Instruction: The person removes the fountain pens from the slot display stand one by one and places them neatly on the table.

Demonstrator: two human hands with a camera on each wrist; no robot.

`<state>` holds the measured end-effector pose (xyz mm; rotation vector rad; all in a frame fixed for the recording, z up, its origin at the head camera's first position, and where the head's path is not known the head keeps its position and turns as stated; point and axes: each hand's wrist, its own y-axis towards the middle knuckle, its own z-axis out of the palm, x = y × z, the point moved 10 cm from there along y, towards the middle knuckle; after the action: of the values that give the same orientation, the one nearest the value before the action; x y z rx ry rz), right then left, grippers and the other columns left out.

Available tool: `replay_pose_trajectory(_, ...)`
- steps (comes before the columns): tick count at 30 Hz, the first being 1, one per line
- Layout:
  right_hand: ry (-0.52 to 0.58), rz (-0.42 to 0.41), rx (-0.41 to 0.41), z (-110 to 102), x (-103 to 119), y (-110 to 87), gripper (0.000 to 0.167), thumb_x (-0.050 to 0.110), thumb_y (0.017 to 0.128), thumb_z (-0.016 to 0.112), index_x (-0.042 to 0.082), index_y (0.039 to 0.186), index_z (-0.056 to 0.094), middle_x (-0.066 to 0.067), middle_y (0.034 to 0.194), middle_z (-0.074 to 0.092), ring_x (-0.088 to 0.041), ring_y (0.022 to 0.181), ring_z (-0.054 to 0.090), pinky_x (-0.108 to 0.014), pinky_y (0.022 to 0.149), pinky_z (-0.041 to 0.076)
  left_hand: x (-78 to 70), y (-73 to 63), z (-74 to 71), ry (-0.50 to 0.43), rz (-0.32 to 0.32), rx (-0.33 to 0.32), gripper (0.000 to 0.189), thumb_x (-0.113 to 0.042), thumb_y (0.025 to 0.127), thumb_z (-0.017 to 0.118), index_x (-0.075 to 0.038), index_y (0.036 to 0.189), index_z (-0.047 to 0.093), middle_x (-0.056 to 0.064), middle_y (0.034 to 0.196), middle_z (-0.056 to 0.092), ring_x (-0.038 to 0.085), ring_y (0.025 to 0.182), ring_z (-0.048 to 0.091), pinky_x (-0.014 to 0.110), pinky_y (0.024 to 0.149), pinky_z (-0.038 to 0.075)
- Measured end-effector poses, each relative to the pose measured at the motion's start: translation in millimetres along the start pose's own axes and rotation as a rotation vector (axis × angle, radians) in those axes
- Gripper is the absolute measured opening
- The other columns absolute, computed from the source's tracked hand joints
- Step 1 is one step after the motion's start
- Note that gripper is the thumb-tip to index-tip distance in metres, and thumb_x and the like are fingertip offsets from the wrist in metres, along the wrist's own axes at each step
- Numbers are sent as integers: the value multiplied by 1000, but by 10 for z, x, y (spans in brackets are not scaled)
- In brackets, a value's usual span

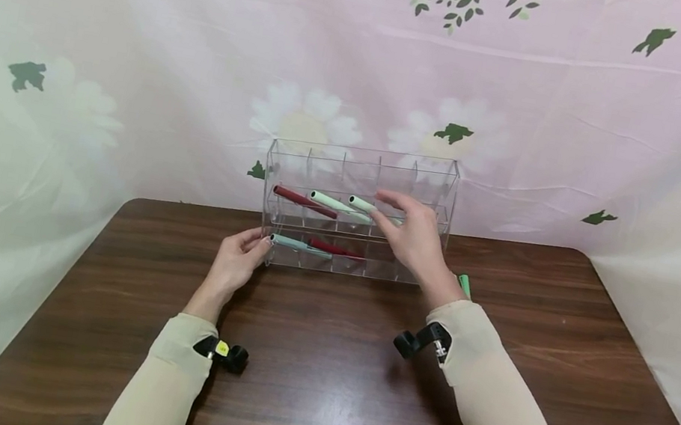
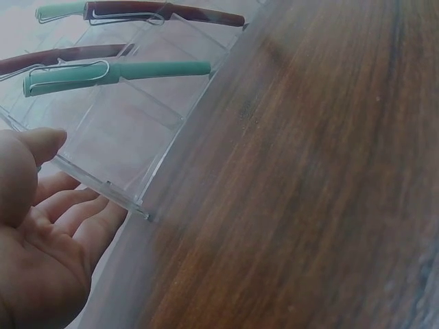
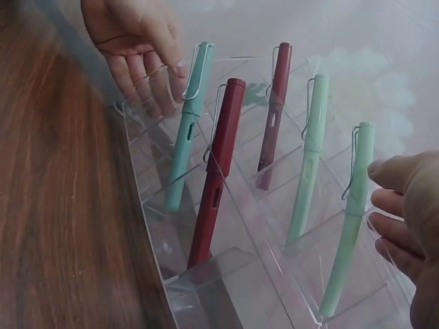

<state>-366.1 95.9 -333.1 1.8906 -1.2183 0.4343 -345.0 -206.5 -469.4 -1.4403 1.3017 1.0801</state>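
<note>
A clear plastic pen rack (image 1: 347,265) with tiered compartments stands at the table's back. My left hand (image 1: 233,263) grips its left end, thumb in front and fingers round the outer side. On the upper tier lean a dark red pen (image 1: 304,201) and two pale green pens, one (image 1: 332,202) in the middle and another (image 3: 348,226) at the right. My right hand (image 1: 412,239) is beside that right pen, thumb tip right at its cap and fingers loosely bent. The lower tier holds a teal pen (image 2: 161,70) and a red pen (image 3: 218,164).
A green pen-like object (image 1: 464,286) shows past my right wrist, partly hidden by it. The brown wooden table (image 1: 322,392) stretches toward me. Behind the rack hangs a flower-printed cloth (image 1: 202,66).
</note>
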Motion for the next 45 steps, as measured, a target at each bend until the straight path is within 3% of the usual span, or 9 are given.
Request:
replay_pose_trajectory(10,-49,93,85,142,-46,69,36,20,104,76,6,137,73,-16,136,76,-36,129,70,-55,110,59,-8,1,-2,3,-1,-4,49,-17,113,57,5,157,51,30,152,60,38,140,62,44,118,53)
replay_pose_trajectory(16,-75,106,82,155,-44,67,32,20,103,77,11,133,77,-14,130,79,-35,122,73,-54,103,62,6,-2,-7,7,-11,-4,49,-18,113,58,4,157,51,29,151,62,37,140,63,44,118,53)
replay_pose_trajectory(30,-20,3,-59,70,1,30,26,10,99,79,5,125,80,-18,123,80,-38,114,76,-56,97,64,0,-5,-6,0,-6,3,49,-17,113,57,5,157,50,30,151,61,37,141,62,44,117,53)
replay_pose_trajectory(45,137,-115,-258,-300,162,-91,25,5,97,80,4,123,81,-17,120,81,-36,110,78,-51,98,64,10,0,-11,0,-4,2,50,-17,113,57,5,158,50,30,152,60,37,141,61,44,118,53)
